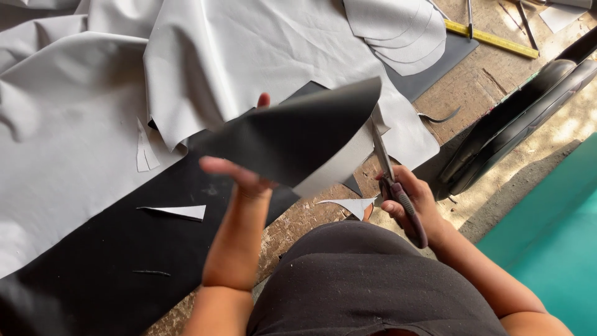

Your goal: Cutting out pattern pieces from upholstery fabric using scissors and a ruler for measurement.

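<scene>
grey cloth (pixel 74 124) drapes the bench on the left. the left hand (pixel 239 177) pinches a curved dark sheet (pixel 292 134), lifted and hiding the bench behind. the right hand (pixel 410 202) grips scissors (pixel 385 168) at its edge. a yellow ruler (pixel 491 38) lies far right.

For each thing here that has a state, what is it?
Dark sheet piece: lifted, curved, held by left hand.
Scissors: gripped in right hand, blades at the sheet's edge.
Grey cut shapes: stacked flat.
Yellow ruler: lying flat.
</scene>
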